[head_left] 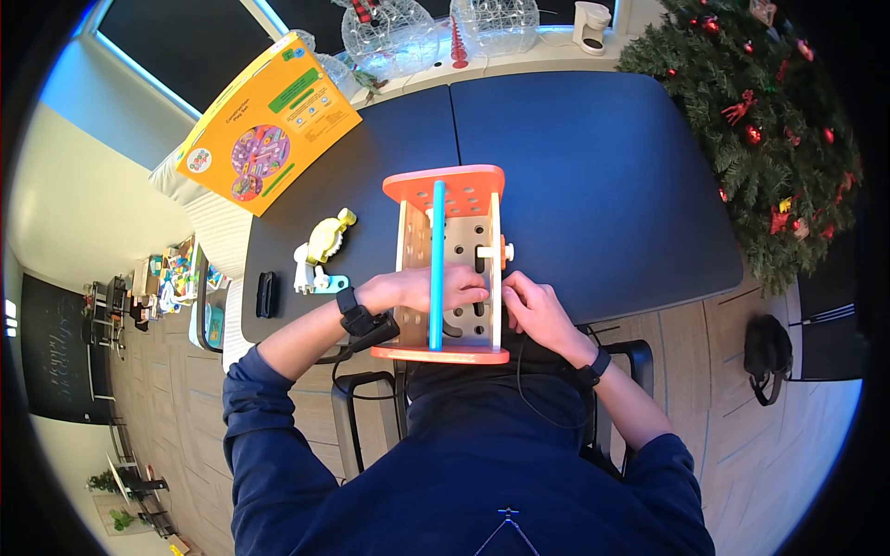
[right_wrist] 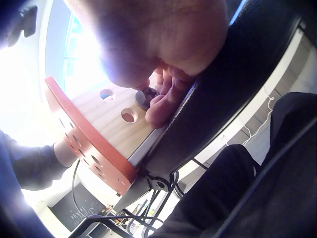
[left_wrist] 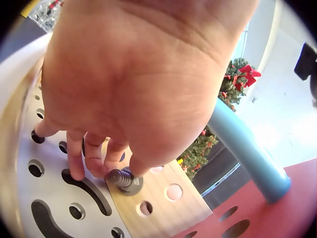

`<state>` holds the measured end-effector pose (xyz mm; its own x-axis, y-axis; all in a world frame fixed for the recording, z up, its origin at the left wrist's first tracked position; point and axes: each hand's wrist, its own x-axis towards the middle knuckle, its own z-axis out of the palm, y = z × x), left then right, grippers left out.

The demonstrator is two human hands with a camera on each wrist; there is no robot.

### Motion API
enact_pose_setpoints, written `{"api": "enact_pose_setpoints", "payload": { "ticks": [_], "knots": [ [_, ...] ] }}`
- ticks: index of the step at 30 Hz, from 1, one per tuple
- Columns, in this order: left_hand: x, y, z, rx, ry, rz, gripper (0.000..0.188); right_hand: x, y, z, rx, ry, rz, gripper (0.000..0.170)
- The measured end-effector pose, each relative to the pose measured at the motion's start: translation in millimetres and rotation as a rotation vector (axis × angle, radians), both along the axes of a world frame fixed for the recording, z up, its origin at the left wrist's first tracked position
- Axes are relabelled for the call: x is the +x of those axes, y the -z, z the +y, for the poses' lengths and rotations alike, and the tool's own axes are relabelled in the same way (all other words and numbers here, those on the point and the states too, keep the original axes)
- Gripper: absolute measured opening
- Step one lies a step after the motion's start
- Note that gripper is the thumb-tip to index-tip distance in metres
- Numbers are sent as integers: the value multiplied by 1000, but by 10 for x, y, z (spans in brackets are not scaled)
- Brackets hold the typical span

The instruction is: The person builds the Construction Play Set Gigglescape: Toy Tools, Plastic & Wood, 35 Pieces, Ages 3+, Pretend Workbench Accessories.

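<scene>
A toy toolbox with red end panels (head_left: 443, 356), pale wooden sides and a blue rod (head_left: 438, 232) as handle stands at the table's near edge. My left hand (head_left: 461, 285) reaches inside it, beneath the rod. There its thumb and fingers pinch a grey nut (left_wrist: 132, 184) on a threaded bolt (left_wrist: 117, 177) poking through the wooden side (left_wrist: 168, 210). Outside the same side, my right hand (head_left: 535, 313) pinches the bolt's grey slotted head (right_wrist: 144, 98) between thumb and fingers. The grey-white floor panel (left_wrist: 52, 191) has round holes and curved slots.
Farther along that side sits a cream bolt with an orange nut (head_left: 506, 252). Left of the toolbox lie yellow-green and white toy parts (head_left: 324, 241), a light blue piece (head_left: 336, 284) and a black case (head_left: 267, 295). An orange box (head_left: 269, 120) stands at the back left.
</scene>
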<state>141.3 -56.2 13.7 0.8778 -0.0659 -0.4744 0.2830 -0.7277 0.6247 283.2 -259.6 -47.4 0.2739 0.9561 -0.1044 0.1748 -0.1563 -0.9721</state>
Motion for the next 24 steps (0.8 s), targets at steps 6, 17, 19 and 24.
{"api": "enact_pose_setpoints", "payload": {
  "ticks": [6,17,19,24],
  "knots": [
    [4,-61,-28,-17,-50,9,41,-14,-23,0,-11,11,-16,23],
    [19,-167,-82,-12,-71,34,39,-75,161,50,157,49,-414,23],
    [16,-128,-70,46,-25,29,39,-70,158,51,183,30,-469,22],
    [25,-155,-70,83,27,7,38,-51,177,67,236,-34,-687,17]
  ]
}}
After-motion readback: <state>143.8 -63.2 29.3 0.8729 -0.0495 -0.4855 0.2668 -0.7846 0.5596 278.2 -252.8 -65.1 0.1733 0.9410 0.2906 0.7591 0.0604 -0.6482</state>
